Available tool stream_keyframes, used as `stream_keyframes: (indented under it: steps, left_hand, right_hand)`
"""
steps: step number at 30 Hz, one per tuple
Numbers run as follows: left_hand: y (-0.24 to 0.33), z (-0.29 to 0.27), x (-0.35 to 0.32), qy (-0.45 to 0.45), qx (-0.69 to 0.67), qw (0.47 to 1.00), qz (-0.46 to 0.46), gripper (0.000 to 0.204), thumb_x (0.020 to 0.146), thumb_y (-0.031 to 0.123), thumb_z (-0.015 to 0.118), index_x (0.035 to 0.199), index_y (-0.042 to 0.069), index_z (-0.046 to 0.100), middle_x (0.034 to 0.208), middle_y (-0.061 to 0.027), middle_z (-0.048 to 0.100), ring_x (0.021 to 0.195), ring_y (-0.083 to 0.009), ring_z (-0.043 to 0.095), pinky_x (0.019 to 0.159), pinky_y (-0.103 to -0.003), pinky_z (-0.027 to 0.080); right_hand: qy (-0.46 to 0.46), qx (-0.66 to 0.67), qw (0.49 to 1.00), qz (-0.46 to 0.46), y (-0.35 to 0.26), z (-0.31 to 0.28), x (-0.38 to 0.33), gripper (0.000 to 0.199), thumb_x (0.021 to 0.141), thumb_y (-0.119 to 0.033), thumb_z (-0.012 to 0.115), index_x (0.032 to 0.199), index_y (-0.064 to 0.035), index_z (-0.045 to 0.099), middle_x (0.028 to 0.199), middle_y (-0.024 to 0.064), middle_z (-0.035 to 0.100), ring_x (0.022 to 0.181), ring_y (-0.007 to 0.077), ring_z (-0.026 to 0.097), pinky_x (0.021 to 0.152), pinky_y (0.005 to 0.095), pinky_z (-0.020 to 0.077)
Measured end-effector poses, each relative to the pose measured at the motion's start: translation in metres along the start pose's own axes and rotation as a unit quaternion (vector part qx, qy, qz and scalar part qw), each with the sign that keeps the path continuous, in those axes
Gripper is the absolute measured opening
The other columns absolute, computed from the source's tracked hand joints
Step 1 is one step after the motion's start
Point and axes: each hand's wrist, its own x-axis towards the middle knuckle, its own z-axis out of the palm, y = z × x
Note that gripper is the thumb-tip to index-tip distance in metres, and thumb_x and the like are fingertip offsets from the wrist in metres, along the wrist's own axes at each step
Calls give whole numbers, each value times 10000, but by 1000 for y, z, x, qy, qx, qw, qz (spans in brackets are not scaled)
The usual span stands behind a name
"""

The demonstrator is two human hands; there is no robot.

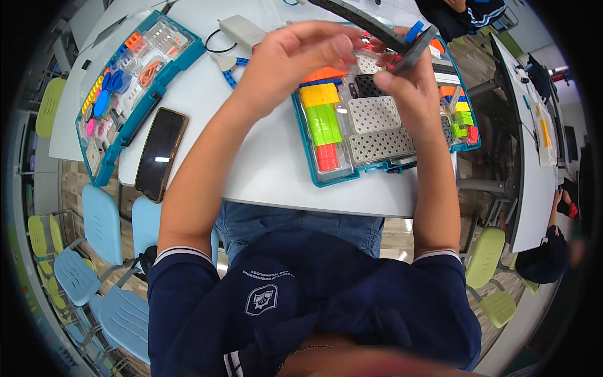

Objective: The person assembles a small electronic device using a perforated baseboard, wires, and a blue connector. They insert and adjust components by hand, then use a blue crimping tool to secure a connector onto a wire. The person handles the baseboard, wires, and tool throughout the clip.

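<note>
My right hand (pixel 408 85) is closed around a dark grey plastic construction piece (pixel 418 51), above an open parts case. A long dark beam (pixel 361 22) runs from this piece up and to the left. A blue connector (pixel 414 30) stands on the piece, and a small red pin (pixel 392 64) shows by my fingertips. To the left, my left hand (pixel 308 53) is raised with curved fingers, thumb apart, nearest to the beam. I see nothing held in it, though some fingertips are partly hidden. The teal-edged parts case (pixel 326 182) holds grey perforated plates (pixel 375 114) and coloured blocks (pixel 323 122).
A second teal case (pixel 182 60) with small coloured parts lies at the left on the white table (pixel 270 169). A black phone (pixel 161 154) is beside it. Behind my left hand are a grey block (pixel 242 31) and a blue curved piece (pixel 230 76). Blue chairs (pixel 100 226) stand left.
</note>
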Motion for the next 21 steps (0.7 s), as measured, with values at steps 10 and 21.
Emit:
stream_keyframes:
  steps: [10, 21]
  left_hand:
    - [3, 20, -8, 35, -126, 990, -43, 429, 965, 325, 717, 1262, 23, 649, 1158, -83, 707, 1068, -142, 671, 954, -288, 522]
    - [-6, 15, -12, 72, -156, 984, -36, 286, 873, 21, 768, 1131, 22, 644, 1090, -58, 703, 1038, -162, 675, 951, -325, 545]
  right_hand:
    - [-36, -414, 884, -214, -2, 11, 2, 676, 688, -64, 800, 1291, -55, 494, 1284, 125, 532, 1241, 292, 508, 1085, 413, 385]
    - [-65, -175, 979, -75, 0, 11, -3, 1142, 643, -625, 874, 1503, -67, 371, 1492, 178, 382, 1392, 347, 391, 1090, 457, 401]
